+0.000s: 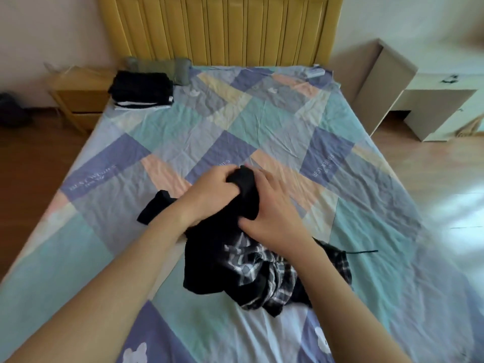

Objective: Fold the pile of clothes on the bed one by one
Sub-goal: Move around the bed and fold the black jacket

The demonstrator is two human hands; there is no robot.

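black cloth fills the left hand, whose fingers curl round a bunched black garment lifted just above the pile of clothes; the right hand lies against the same garment with fingers fairly straight and its thumb tucked under the fabric. a loose end trails to the left of the pile, and the rest drapes onto the plaid pieces below. the risk, as i judge it, is that the garment snags the plaid shirt and drags it along, since the two overlap. beyond the pile, towards the headboard, a folded stack sits near the bed's far left corner, well apart. nothing lies between pile and stack but wrinkled sheet.
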